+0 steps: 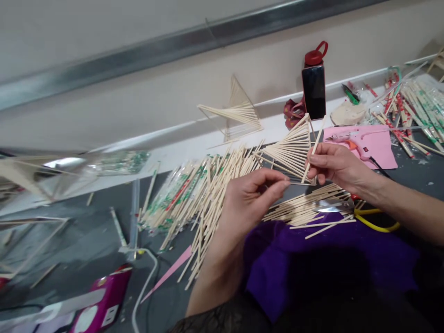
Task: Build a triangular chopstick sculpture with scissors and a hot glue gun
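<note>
In front of the stick frame (289, 150), I pinch one wooden stick (318, 137) with my right hand (331, 162).
Nearest to me, on the near side of the frame, scissors (342, 205) lie beside a few loose sticks (301, 203), I suppose to be in easy reach. My right thumb and fingers grip the wooden stick at its lower part, so its upper end is free beside the frame's right edge; I cannot tell if they touch. My left hand (256, 189), at the frame's near left, brings thumb and forefinger close, but whether they pinch something I cannot tell. The frame stands on the table (412, 185), just beyond both hands. To its right, a glue gun (350, 141) lies on a pink sheet (385, 157), perhaps to protect the surface. Behind it, a phone (314, 92) stands upright before a red-capped bottle (314, 56), probably as support.
</note>
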